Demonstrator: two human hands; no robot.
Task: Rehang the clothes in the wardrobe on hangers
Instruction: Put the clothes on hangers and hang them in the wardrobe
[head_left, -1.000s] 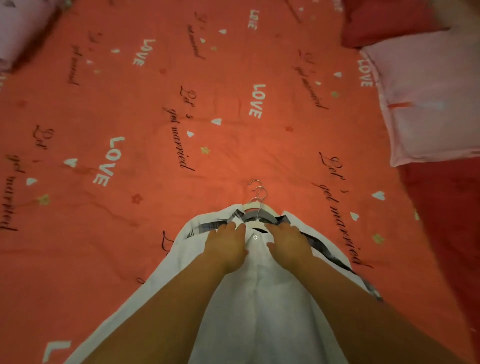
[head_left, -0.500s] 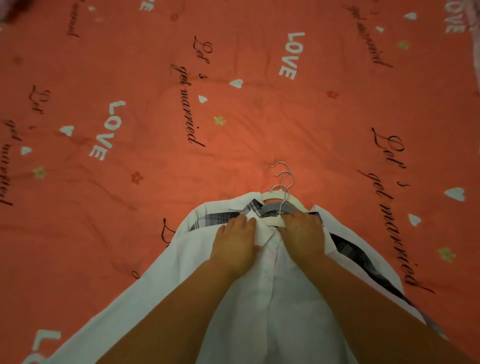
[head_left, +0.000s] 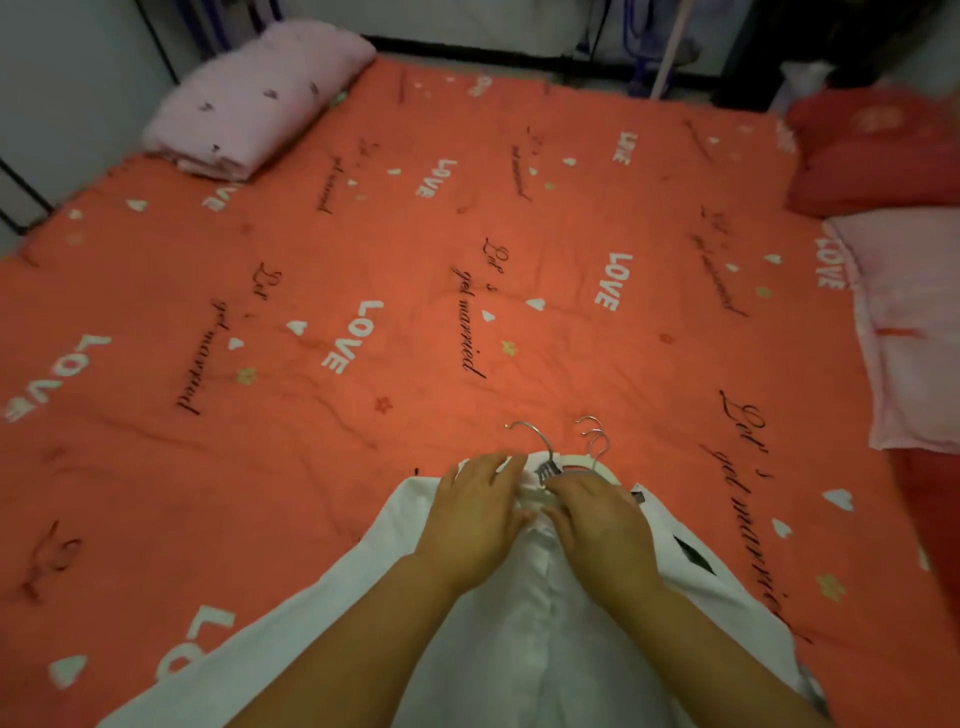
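A white shirt (head_left: 571, 649) lies front up on the orange bed cover (head_left: 415, 291), its collar pointing away from me. One metal hanger hook (head_left: 532, 435) sticks out of the collar, and two more hooks (head_left: 595, 431) lie just to its right. A dark plaid garment (head_left: 693, 553) shows under the shirt's right shoulder. My left hand (head_left: 478, 514) rests flat on the left side of the collar with straight fingers. My right hand (head_left: 597, 519) has curled fingers and pinches the right side of the collar at the hanger's neck.
A folded pink blanket (head_left: 254, 104) sits at the far left corner of the bed. A red pillow (head_left: 872, 150) and a pink pillow (head_left: 909, 322) lie along the right side. A black bed rail (head_left: 467, 49) runs along the far edge.
The view has tilted up to show the whole bed. One hanger hook has shifted left, away from the other two. My left fingers have straightened over the collar.
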